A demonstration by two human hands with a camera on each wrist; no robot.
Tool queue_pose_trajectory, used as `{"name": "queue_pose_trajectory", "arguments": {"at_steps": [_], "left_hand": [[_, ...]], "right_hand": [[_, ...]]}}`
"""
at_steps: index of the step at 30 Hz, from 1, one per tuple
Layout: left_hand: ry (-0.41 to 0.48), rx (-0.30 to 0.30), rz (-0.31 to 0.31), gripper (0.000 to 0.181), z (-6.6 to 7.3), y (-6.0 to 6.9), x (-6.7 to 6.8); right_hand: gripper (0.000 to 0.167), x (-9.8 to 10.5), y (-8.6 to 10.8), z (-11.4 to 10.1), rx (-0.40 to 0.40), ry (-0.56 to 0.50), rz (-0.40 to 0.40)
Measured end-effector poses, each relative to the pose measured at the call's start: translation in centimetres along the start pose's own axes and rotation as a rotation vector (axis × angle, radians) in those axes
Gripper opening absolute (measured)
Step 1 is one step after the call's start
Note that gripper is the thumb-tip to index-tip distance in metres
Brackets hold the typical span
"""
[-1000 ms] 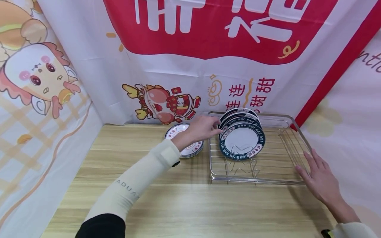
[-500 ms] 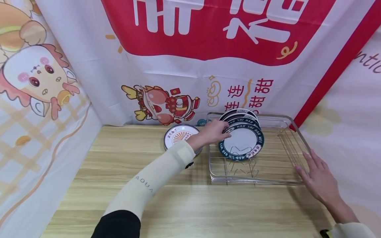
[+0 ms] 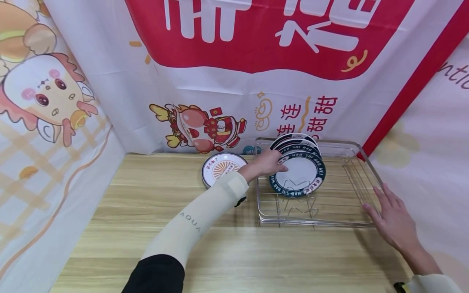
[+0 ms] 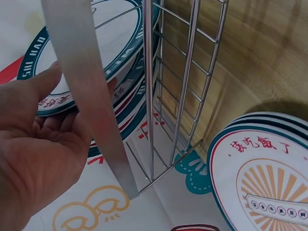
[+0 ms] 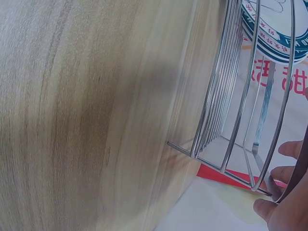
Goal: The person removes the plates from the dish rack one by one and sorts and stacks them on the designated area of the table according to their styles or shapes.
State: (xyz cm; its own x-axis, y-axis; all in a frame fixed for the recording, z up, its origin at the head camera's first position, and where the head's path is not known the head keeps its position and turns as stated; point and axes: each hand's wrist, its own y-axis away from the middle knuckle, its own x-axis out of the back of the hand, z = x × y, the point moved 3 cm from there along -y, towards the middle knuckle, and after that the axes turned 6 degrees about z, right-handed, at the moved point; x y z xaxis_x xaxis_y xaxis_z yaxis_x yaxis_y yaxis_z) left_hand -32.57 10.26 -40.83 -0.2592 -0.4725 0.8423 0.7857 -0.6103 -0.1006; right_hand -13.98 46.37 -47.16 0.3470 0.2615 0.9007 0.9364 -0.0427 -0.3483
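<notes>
In the head view a white plate with a dark green lettered rim (image 3: pixel 302 175) leans at the front of several similar upright plates in a wire dish rack (image 3: pixel 315 222). My left hand (image 3: pixel 270 163) holds its left edge. The left wrist view shows the thumb (image 4: pixel 48 82) on the plate's face and the other fingers curled behind it. A metal strip of the rack crosses in front of the fingers there. At the rack's right side my right hand (image 3: pixel 397 221) rests on the rim, its fingers fairly straight; fingertips (image 5: pixel 284 173) touch the metal in the right wrist view.
Left of the rack lies a stack of white plates (image 3: pixel 220 169) with an orange sunburst print, partly behind the left forearm. The wooden table (image 3: pixel 256 260) meets printed cloth walls at the back and both sides. The rack stands near the back cloth (image 3: pixel 220 81).
My left hand has moved right, from beside the racked plates onto the front plate's left edge, and now holds it. The right hand stays on the rack's rim.
</notes>
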Motion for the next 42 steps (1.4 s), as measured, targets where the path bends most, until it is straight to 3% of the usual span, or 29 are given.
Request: {"name": "queue_pose_trajectory", "arguments": {"at_steps": [8, 21, 34, 42], "left_hand": [[-0.016, 0.048, -0.005, 0.02, -0.3, 0.0, -0.6], [-0.049, 0.004, 0.08, 0.018, 0.2, 1.0, -0.6], [0.007, -0.007, 0.196, 0.023, 0.6, 2.1, 0.7], [0.038, -0.061, 0.264, 0.027, 1.2, 2.9, 1.8]], "right_hand": [[0.07, 0.0, -0.1, 0.1, 0.009, -0.012, 0.017], [0.07, 0.0, 0.0, 0.1, 0.011, -0.005, 0.024], [0.071, 0.0, 0.0, 0.1, 0.013, -0.005, 0.025], [0.071, -0.1, -0.1, 0.3, 0.015, -0.009, 0.027]]}}
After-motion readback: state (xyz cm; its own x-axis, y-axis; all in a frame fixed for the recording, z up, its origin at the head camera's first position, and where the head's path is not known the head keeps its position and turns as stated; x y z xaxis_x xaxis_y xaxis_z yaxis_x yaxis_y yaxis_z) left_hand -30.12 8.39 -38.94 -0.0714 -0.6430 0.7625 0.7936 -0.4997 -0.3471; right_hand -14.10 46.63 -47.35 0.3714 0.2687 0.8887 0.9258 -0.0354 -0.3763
